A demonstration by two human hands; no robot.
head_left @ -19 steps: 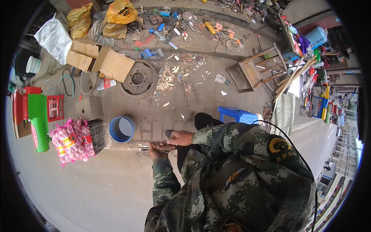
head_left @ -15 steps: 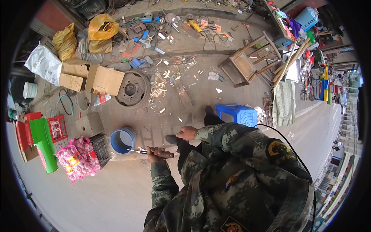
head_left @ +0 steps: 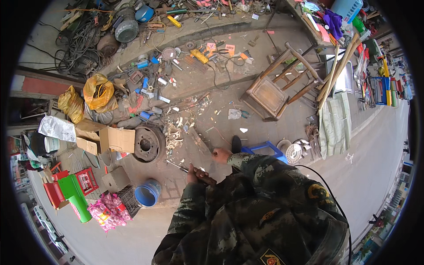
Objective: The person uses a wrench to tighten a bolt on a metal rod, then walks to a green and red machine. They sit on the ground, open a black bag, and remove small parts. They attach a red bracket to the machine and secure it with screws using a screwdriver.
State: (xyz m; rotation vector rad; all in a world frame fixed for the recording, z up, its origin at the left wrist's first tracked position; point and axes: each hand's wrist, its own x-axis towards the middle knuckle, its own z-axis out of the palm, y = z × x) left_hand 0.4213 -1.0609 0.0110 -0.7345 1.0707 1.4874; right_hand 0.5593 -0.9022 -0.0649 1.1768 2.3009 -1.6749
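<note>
My left hand [head_left: 193, 175] is closed around a long thin hand tool with a brown handle [head_left: 207, 178]. Its pale metal shaft [head_left: 176, 165] points toward the wheel rim; the exact kind of tool is too small to tell. My right hand [head_left: 221, 155] is closed in front of me, a little apart from the left, and whatever is in its fingers is hidden. A worn wooden board [head_left: 199, 140] lies on the ground just beyond both hands, beside a heap of pale shavings or scraps [head_left: 173, 134].
Left of me are a rusty wheel rim [head_left: 146, 143], a cardboard box [head_left: 121, 139], a blue bucket [head_left: 148, 193] and pink net bags [head_left: 109, 212]. A wooden chair [head_left: 267, 95] and a blue plastic stool [head_left: 276, 151] are at right. Tools and cables [head_left: 81, 51] crowd the far side.
The view has shifted, showing more of the far ground. My left hand has moved away from the bucket and nearer my right, and the tool now points up toward the wheel rim.
</note>
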